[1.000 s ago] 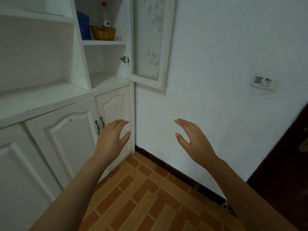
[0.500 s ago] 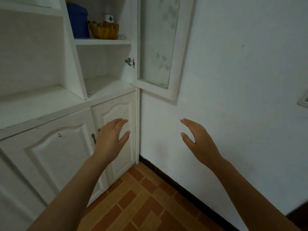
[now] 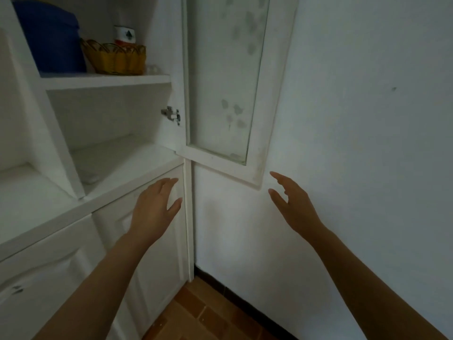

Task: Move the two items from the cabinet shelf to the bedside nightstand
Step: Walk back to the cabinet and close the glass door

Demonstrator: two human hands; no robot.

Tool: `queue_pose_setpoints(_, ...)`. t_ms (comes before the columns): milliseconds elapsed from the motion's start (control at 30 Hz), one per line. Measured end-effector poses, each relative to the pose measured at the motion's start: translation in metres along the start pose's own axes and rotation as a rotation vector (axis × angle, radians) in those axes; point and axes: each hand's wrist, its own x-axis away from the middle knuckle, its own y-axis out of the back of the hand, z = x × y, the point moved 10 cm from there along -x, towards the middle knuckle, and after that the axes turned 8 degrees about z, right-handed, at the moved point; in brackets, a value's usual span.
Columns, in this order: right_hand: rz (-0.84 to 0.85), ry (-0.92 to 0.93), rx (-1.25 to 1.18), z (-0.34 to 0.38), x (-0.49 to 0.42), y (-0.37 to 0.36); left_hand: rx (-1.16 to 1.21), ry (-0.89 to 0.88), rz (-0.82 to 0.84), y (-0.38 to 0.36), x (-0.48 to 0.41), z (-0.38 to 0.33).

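Note:
On the upper cabinet shelf (image 3: pixel 105 81) stands a yellow woven basket (image 3: pixel 115 58). A white bottle with a dark label mark (image 3: pixel 125 35) rises behind it, its top cut off by the frame edge. A blue container (image 3: pixel 49 38) sits to their left. My left hand (image 3: pixel 154 207) hovers empty, fingers spread, in front of the lower cabinet door, well below the shelf. My right hand (image 3: pixel 291 204) is raised empty with fingers apart, just below the corner of the swung-out glass door (image 3: pixel 225 77).
The glass door stands out against the white wall (image 3: pixel 355 143) on the right. A lower shelf (image 3: pixel 117 160) holds a flat pale object (image 3: pixel 89 176). White lower cabinet doors (image 3: pixel 152 253) fill the left. Brick-pattern floor (image 3: pixel 208 320) shows at the bottom.
The view has closed in on the cabinet and tilted up; the shelf and its items now look larger and nearer. Both hands stay empty and raised.

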Motion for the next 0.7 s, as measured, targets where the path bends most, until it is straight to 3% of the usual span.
queue_pose_setpoints(533, -0.063, -0.021, -0.184, -0.07, -0.173, 0.009, -0.026, 0.106, -0.063, -0.038, -0.114, 0.023)
queue_pose_setpoints(700, 0.002, -0.024, -0.317, -0.077, -0.198, 0.001, -0.035, 0.135, -0.036, -0.059, -0.126, 0.025)
